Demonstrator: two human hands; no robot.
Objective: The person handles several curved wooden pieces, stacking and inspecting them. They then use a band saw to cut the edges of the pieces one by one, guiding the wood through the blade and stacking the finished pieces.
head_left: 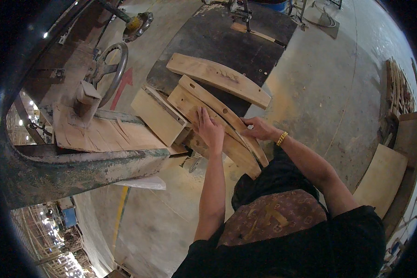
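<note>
Seen from above, a person's left hand (211, 132) lies open with fingers stretched flat on a broad curved wooden board (185, 101), which sits in front of the body, its near end by the dark trousers. The right hand (260, 129) has bent fingers at the outer edge of a narrower curved strip (214, 102) with holes, lying along the board; whether they close round it, I cannot tell. A dark gap shows between the two pieces toward the near end.

If the right fingers push unevenly, the strip could slide along the board and widen that gap. Fingertips near the seam could be pinched if the pieces shift together. The near ends seem to overhang, so too much weight there might tip them.

A pale wooden block (157, 116) stands just left of the board and limits sideways room. Beyond the strip, another curved plank (217, 78) lies on a dark tabletop (197, 39), in the way of a forward push. Further left are a handwheel (120, 74) and a scuffed metal frame (88, 173); a pale curved panel (382, 178) stands well apart at right
</note>
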